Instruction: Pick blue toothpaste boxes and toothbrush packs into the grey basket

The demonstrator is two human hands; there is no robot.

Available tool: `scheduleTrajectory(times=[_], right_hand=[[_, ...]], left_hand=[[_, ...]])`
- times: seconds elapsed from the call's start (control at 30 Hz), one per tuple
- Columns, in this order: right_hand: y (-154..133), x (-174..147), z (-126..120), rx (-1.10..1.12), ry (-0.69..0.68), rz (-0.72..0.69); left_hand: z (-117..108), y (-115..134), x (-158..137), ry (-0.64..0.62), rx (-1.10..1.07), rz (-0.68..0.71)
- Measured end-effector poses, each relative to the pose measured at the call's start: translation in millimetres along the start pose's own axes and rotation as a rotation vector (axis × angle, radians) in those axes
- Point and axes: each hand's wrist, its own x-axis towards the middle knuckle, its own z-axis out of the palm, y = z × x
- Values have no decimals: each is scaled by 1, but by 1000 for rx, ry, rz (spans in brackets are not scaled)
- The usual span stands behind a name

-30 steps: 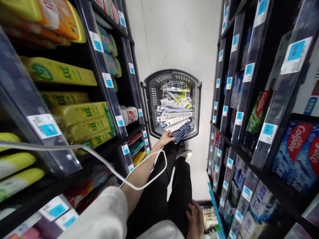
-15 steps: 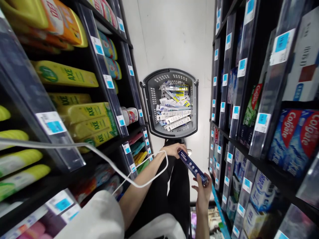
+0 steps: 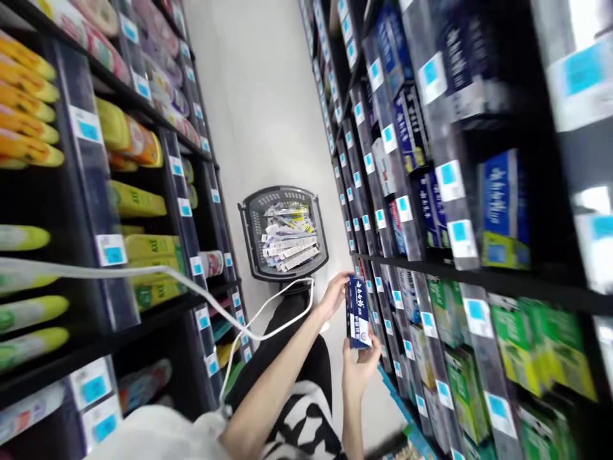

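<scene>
Between both hands is a dark blue toothpaste box (image 3: 358,310), its broad printed face turned up toward me. My left hand (image 3: 335,295) grips its upper left end, fingers closed around the edge. At the lower end, my right hand (image 3: 360,361) pinches the box with thumb and fingers. Beyond them a grey shopping basket (image 3: 256,265) stands on the floor, holding a pile of packaged toothbrushes (image 3: 290,239). A white cable (image 3: 211,300) loops across in front of my left forearm.
Shelves of yellow bottles (image 3: 153,246) line the left side. On the right, shelves carry boxed toothpaste (image 3: 500,211) and green-yellow packs (image 3: 517,345). Pale floor (image 3: 253,96) runs between the two rows. Clear price-tag strips (image 3: 453,185) edge the shelves.
My view has turned and shifted toward the right shelves. The toothpaste box has rotated from its narrow side to its broad front, and stands more upright in view. Both hands still hold it.
</scene>
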Motion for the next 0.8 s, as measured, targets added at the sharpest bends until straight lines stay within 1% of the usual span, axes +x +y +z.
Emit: scheduleTrajectory(times=[0.07,0.13,0.2,0.27,0.33,0.4,0.5,0.63,0.73,0.8], right_hand=[[-5,-22,-26,34,-16,-158],[-10,-43,-56,58,-9,-266],[-19,-60,-88,109,68,-285],[-28,-73,-121,207,178,-257],[-38,-80,-155,309,272,-240],[-44,-82,-186,392,328,-253],[-49,-85,-227,505,368,-285],[-48,-96,-273,580,379,-347],[-42,-109,-297,578,428,-379],[-39,-115,-307,577,461,-387]], left_hand=[[28,8,-39,-45,-23,40],[51,12,-81,-87,-31,80],[69,12,-121,-120,-35,121],[87,8,-157,-151,-37,162],[105,0,-189,-195,-26,198],[123,-11,-217,-266,11,208],[145,-29,-254,-398,76,171],[159,-51,-293,-512,111,119],[167,-63,-315,-563,138,90],[171,-69,-327,-584,158,88]])
